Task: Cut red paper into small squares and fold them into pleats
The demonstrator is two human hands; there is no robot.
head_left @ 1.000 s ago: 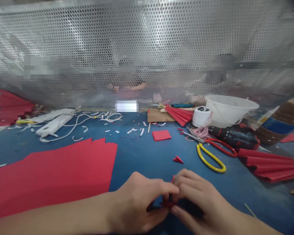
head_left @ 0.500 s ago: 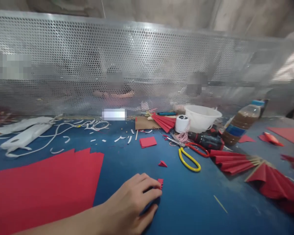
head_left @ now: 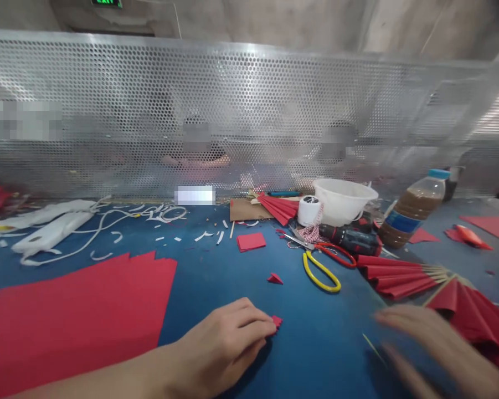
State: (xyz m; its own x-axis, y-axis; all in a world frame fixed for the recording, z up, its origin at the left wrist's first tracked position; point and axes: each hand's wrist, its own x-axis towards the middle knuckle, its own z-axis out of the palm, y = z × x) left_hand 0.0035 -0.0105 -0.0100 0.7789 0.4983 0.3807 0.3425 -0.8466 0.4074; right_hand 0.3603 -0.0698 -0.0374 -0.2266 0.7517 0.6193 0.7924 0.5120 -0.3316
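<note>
My left hand (head_left: 232, 341) rests low in the middle of the blue table, its fingertips closed on a small piece of red paper (head_left: 277, 322) with a notched edge. Just beyond lies a small folded red paper triangle (head_left: 275, 278). My right hand (head_left: 436, 346), smeared by motion, is at the lower right with its thumb and fingers apart and nothing visible between them. Scissors (head_left: 322, 271) with one yellow and one red handle lie past the hands. Behind them is a small stack of red paper (head_left: 251, 241).
Large red paper sheets (head_left: 87, 310) cover the left. At right lie pleated red paper fans (head_left: 392, 274), a power drill (head_left: 351, 238), a white bucket (head_left: 344, 202) and a bottle of brown liquid (head_left: 415, 208). A perforated metal screen (head_left: 249, 111) stands behind. A white power strip (head_left: 52, 230) lies back left.
My right hand has come into view at the lower right. The fingers of my left hand have drawn together around the small red paper, which has shifted slightly nearer and to the right.
</note>
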